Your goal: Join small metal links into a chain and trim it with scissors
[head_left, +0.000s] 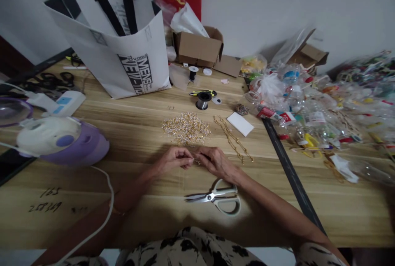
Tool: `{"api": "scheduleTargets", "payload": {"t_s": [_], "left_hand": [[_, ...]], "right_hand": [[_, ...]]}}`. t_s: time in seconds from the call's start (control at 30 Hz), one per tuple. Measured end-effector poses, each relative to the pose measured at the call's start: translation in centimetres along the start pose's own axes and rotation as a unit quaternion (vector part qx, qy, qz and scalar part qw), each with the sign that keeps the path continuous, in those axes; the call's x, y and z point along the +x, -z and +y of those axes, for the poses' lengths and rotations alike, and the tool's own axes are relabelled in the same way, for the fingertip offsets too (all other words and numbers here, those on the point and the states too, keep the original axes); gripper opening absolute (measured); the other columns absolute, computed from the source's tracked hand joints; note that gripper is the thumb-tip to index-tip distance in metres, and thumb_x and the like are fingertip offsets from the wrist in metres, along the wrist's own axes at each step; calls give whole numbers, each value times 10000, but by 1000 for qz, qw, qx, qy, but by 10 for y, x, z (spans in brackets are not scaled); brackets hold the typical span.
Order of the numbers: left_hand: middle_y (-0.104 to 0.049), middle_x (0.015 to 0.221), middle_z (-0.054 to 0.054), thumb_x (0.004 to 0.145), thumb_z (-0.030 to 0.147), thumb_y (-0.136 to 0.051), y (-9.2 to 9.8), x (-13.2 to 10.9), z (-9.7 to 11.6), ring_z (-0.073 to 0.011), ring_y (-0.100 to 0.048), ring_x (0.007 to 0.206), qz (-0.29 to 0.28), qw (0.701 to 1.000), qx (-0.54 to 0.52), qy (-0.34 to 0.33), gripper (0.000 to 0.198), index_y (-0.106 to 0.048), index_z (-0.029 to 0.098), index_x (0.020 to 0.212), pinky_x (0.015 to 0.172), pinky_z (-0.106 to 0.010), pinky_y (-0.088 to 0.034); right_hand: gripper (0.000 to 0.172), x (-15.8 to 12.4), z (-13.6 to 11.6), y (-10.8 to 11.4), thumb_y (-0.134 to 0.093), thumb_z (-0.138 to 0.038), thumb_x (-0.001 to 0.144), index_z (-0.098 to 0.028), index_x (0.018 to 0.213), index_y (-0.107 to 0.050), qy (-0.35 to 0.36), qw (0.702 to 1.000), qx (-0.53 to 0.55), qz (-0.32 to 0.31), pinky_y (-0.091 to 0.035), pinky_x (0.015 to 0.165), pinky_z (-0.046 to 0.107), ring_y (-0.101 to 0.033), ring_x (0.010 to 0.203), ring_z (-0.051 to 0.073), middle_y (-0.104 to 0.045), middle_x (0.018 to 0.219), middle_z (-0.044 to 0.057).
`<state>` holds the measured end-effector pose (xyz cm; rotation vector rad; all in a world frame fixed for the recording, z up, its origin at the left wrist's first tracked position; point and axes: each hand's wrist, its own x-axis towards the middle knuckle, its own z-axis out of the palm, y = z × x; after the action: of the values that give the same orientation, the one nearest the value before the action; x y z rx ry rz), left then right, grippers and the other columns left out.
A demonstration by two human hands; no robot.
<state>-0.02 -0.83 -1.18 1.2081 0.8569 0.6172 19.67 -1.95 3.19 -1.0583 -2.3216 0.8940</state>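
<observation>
My left hand [176, 159] and my right hand [215, 161] meet over the table, fingertips almost touching. Each is pinched closed around something tiny and shiny that I cannot make out. A loose heap of gold and silvery bead-like pieces [187, 128] lies just beyond my fingers. To the right of it, gold chains with bead-like links [230, 138] are stretched out side by side. Between my forearms rests a pair of scissors [212, 197] with pale handles, blades pointing left. Past the heap stands a spool of dark grey wire or thread [203, 101].
A purple-and-white appliance [70, 142] with a cord sits left, near a power strip [66, 102]. Behind are a white shopping bag [138, 60] and a cardboard box [199, 47]. Plastic bottles and bags [308, 101] crowd the right. A white block [240, 123] lies by the chains.
</observation>
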Motion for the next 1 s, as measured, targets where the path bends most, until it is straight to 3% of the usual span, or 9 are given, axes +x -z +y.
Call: {"api": "scheduleTargets", "payload": {"t_s": [0.33,0.57,0.9,1.0], "left_hand": [[-617,636,3,691,309,-713,-2,-2,5,-97,-569,581,-32,999,-2,5,211,-633,122,746,588,-219,-463],[-588,618,9,704,314,-694,-4,-2,7,-95,-539,574,-4,1000,6,2,202,-618,126,717,598,-229,-454],[-638,754,-30,711,266,-662,-3,-2,7,-124,-562,701,27,995,67,-71,149,-627,122,703,660,-233,-423],[-650,701,-34,712,279,-653,-4,-3,8,-121,-563,646,27,997,58,-41,160,-616,124,700,593,-219,-418]], "right_hand": [[289,-1,3,-10,-428,-333,938,-140,781,-575,-39,997,68,24,-331,554,190,-446,570,86,-511,639,-19],[278,1,5,-11,-440,-311,931,-137,758,-572,-48,997,61,22,-320,548,188,-429,552,80,-492,620,-26],[342,-1,9,-11,-437,-383,930,-126,772,-597,-60,993,95,30,-303,531,193,-396,554,82,-483,623,-23],[359,-2,10,-12,-430,-386,932,-125,752,-598,-69,992,102,23,-288,514,192,-377,541,79,-464,600,-30]]}}
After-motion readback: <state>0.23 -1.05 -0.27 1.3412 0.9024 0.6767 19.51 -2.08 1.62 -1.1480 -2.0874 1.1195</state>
